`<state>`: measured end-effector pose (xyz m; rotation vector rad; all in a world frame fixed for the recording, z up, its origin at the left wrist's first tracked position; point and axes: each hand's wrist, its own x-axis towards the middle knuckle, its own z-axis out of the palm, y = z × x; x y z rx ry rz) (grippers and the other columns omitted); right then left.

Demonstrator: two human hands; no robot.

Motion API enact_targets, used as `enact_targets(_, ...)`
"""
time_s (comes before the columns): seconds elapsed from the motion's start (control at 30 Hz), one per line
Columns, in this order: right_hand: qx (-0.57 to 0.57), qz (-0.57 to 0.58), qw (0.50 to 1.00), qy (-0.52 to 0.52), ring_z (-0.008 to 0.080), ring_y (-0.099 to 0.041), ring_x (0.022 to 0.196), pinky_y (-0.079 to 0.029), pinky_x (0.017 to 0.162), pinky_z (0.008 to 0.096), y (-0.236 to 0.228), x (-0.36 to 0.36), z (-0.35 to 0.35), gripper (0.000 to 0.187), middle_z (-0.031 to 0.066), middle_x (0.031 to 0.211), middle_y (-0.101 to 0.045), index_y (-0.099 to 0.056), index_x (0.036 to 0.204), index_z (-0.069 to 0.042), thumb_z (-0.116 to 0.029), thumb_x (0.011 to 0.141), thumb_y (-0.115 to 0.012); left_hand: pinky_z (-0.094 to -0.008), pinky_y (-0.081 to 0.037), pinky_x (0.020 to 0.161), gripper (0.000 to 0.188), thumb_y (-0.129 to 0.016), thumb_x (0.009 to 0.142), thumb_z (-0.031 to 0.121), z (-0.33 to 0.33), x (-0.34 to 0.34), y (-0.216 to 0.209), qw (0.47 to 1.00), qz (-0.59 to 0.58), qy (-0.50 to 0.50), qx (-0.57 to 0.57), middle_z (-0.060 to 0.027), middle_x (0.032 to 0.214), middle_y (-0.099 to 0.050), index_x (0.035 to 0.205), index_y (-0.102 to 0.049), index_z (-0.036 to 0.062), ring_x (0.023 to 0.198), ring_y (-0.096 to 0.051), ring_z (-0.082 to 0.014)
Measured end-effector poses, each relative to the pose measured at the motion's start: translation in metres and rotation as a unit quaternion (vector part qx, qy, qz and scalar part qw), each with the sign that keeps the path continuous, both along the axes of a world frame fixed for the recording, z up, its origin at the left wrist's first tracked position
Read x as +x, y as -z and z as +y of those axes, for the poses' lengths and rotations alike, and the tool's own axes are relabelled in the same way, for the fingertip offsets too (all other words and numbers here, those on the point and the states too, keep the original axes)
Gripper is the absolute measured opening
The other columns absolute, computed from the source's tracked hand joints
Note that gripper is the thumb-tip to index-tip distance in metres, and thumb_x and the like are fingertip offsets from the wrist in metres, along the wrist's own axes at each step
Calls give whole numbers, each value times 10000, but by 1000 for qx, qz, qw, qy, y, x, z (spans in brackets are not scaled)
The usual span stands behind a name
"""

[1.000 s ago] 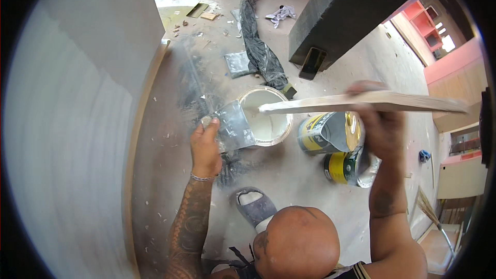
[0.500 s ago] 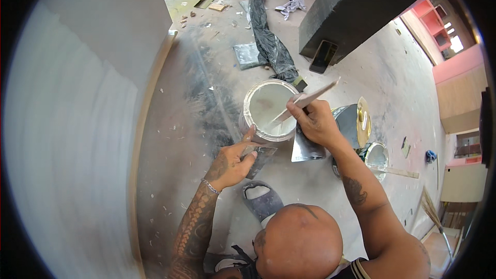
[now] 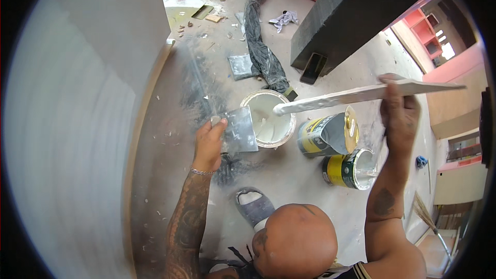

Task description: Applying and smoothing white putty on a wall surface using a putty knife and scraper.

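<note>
My left hand point(image 3: 207, 142) is closed on the edge of a flat, square metal filler blade point(image 3: 242, 130) smeared with white. The blade is held level, its right side against or just over the rim of a white bucket point(image 3: 294, 124) with thick whitish paste inside. Off to the right, my raised right hand point(image 3: 400, 113) grips a long wooden stirring stick point(image 3: 341, 97). White paste coats the stick's left end, which hangs above the bucket's right side. Whether the right hand also holds the metal scraper seen earlier is hidden.
Right of the bucket stand a yellow-and-grey can point(image 3: 315, 134) with its lid raised and another open can point(image 3: 341, 170). A phone point(image 3: 313, 67) leans on a dark post point(image 3: 330, 36). Crumpled dark plastic point(image 3: 261, 41) lies beyond, and a pale panel point(image 3: 77, 124) rises at left.
My right hand has lifted and swung right, taking the stick out of the bucket. The left hand has moved up and left, turning the blade flat beside the rim.
</note>
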<state>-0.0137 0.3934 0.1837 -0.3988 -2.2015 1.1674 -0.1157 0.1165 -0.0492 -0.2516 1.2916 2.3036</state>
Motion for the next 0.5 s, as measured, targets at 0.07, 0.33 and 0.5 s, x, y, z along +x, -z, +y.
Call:
enact_targets(0.07, 40, 61, 997, -20, 13, -382, 532, -267, 473, 177, -25, 5, -4, 299, -23, 712, -551, -664, 1050, 8, -275, 967, -619, -276, -460, 795, 200, -589, 932, 148, 11, -1, -1, 1000, -2, -5, 14, -30, 962, -649, 1044, -637, -10, 876, -583, -110)
enact_targets(0.33, 69, 96, 992, -47, 32, -385, 492, -249, 419, 182, -29, 22, 1, 426, 46, 772, -595, -629, 1090, 26, -379, 966, -591, -414, -572, 826, 296, -522, 973, 187, 49, -1, -29, 986, -118, 55, 101, -115, 1047, -638, 1169, -544, -33, 925, -664, -240)
enact_targets(0.5, 87, 8, 963, -255, 246, -657, 871, -519, 706, 319, 23, 45, 15, 328, 152, 1023, -666, -611, 1052, -21, -306, 906, -683, -458, -586, 845, 305, -417, 1006, 182, 43, -2, -35, 970, -147, 43, 190, -174, 1143, -593, 1183, -501, -52, 995, -639, -291)
